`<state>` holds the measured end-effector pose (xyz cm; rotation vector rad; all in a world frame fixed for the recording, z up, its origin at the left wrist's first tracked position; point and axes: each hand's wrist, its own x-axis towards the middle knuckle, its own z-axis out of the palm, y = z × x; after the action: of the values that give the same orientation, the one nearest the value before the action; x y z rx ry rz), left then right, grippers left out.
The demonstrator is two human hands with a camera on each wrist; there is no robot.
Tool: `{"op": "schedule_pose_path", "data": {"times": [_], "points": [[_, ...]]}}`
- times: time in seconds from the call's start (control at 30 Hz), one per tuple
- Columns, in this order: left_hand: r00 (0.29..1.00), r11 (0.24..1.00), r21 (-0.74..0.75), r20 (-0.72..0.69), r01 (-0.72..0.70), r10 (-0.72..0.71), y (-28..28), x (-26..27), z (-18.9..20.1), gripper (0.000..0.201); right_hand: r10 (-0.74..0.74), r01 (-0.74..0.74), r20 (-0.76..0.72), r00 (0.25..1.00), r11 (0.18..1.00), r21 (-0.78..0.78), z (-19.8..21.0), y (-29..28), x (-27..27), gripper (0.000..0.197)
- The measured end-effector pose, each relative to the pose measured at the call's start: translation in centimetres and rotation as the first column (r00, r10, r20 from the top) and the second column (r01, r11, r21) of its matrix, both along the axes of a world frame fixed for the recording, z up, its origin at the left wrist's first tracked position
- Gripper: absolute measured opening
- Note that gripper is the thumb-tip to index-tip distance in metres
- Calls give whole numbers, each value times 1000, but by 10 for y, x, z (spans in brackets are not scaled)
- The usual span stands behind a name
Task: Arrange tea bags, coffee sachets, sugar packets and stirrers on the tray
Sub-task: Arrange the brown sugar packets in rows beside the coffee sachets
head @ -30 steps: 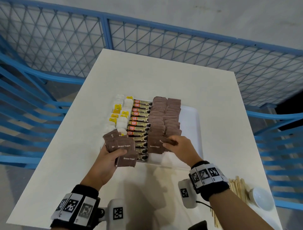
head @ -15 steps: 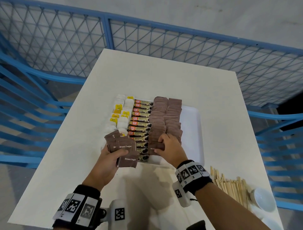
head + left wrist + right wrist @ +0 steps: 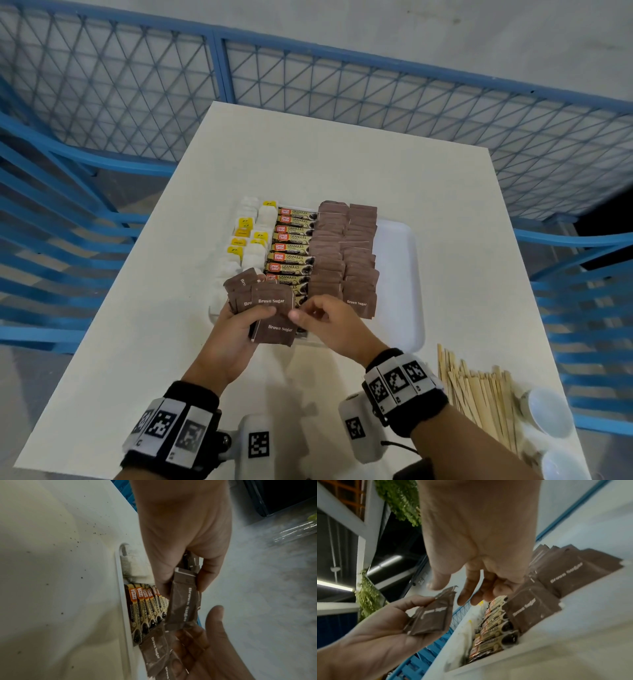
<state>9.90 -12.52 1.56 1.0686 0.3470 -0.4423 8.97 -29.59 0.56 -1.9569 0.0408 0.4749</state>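
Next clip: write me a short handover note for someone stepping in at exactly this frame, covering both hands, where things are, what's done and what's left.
Left hand: holds a fanned bunch of brown sugar packets over the tray's near edge.
Right hand: holds nothing, fingers reaching for that bunch.
Tray: tea bags in the left rows, coffee sachets in the middle, two rows of sugar packets to their right; the right strip is bare.
Stirrers: loose on the table, near right, beside white cups.
Done: tea, coffee, most of the sugar.
Left: place the held packets, then the stirrers, probably in the bare strip.
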Motion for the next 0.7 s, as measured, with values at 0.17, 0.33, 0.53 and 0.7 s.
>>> {"op": "schedule_pose_path", "data": {"times": [0.17, 0.33, 0.53, 0.7], "points": [[1000, 1000, -2, 1, -6, 6, -2, -2, 2, 39, -50, 69, -89, 995, 970, 233, -8, 3, -9, 16], [995, 996, -8, -39, -90, 90, 0, -4, -1, 37, -39, 61, -104, 994, 974, 219, -9, -4, -15, 15], [990, 993, -8, -76, -118, 117, 6, -4, -5, 35, -112, 121, -82, 990, 986, 117, -12, -36, -12, 16], [989, 993, -2, -82, -120, 119, 8, -4, -7, 32, -95, 95, 5, 995, 983, -157, -21, -60, -7, 14]]}}
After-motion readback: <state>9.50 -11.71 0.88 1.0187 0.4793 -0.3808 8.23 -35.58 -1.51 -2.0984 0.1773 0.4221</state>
